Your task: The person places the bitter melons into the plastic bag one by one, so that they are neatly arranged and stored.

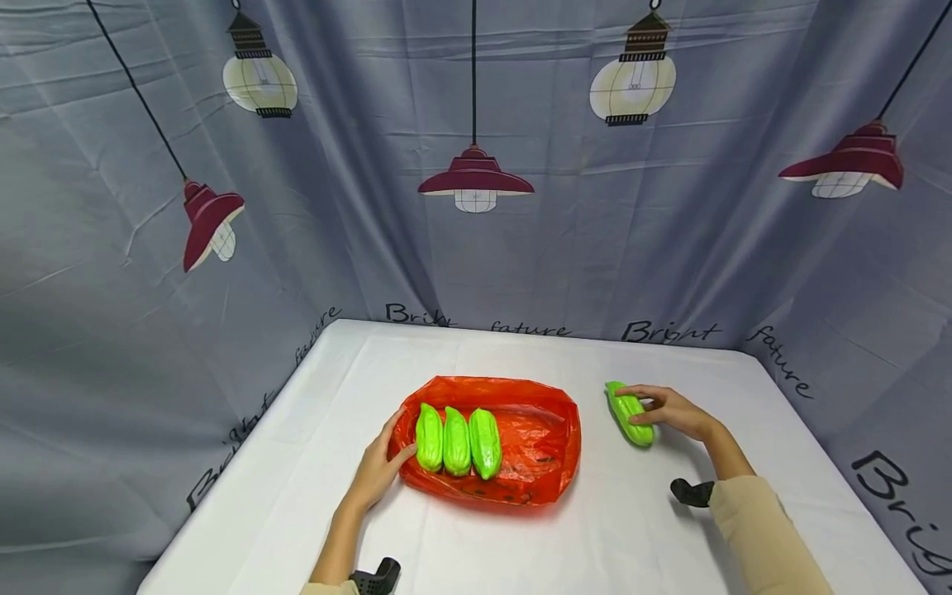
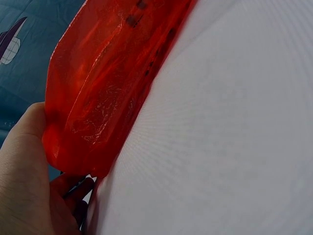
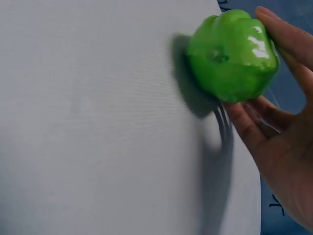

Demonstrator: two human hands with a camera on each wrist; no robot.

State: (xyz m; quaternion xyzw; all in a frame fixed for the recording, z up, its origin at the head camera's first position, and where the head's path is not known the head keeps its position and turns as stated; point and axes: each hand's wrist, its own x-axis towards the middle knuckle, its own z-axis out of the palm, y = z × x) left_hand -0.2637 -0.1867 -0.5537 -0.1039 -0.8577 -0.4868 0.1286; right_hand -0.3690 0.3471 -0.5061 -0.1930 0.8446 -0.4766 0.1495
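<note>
A red plastic bag [image 1: 537, 438] lies spread wide on the table, its mouth facing up. Three glossy green ridged vegetables, long and gourd-like, lie side by side in its left half: a left one [image 1: 429, 438], a middle one [image 1: 457, 442] and a right one [image 1: 486, 444]. My left hand [image 1: 378, 469] grips the bag's left edge, thumb at the inner side and fingers outside, partly hidden by the red film [image 2: 105, 93]. Right of the bag, my right hand [image 1: 673, 411] holds another such green vegetable [image 1: 623, 411] between thumb and fingers; its blunt lobed end [image 3: 230, 58] faces the right wrist camera.
A white cloth covers the table [image 1: 595, 537]. Behind and at both sides hangs a grey-blue curtain [image 1: 357, 248] printed with lamps and lettering. Each wrist wears a black device, one on the left [image 1: 378, 577] and one on the right [image 1: 692, 493].
</note>
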